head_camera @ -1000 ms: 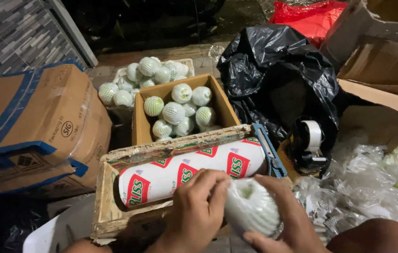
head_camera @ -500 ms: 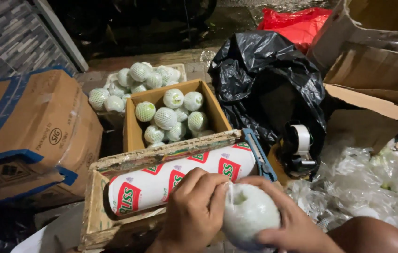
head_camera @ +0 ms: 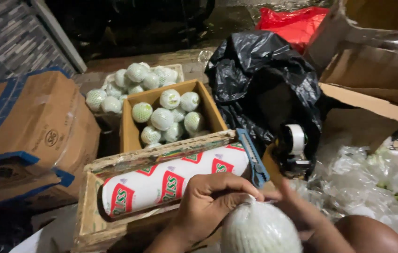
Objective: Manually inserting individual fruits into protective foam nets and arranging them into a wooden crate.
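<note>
My left hand (head_camera: pixel 207 202) pinches the top of a round fruit (head_camera: pixel 259 230) covered in white foam net and clear film, low in the head view. My right hand (head_camera: pixel 297 211) is on the fruit's right side, mostly hidden behind it. Just beyond the hands, a white roll of wrap with red and green labels (head_camera: pixel 171 183) lies in a worn wooden crate (head_camera: pixel 114 164). A blue utility knife (head_camera: pixel 253 157) rests on the crate's right end.
A cardboard box (head_camera: pixel 127 131) holds several net-wrapped fruits, with a second tray of them (head_camera: pixel 131 82) behind. Black plastic bag (head_camera: pixel 264 79), tape dispenser (head_camera: pixel 295 145), clear plastic bags (head_camera: pixel 363 178), big cartons left (head_camera: pixel 25 126) and right (head_camera: pixel 372 61), red bag (head_camera: pixel 295 23).
The fruit has dropped lower and turned in my hands; my left fingers have moved from its side to pinching the wrap at its top. The view has shifted slightly.
</note>
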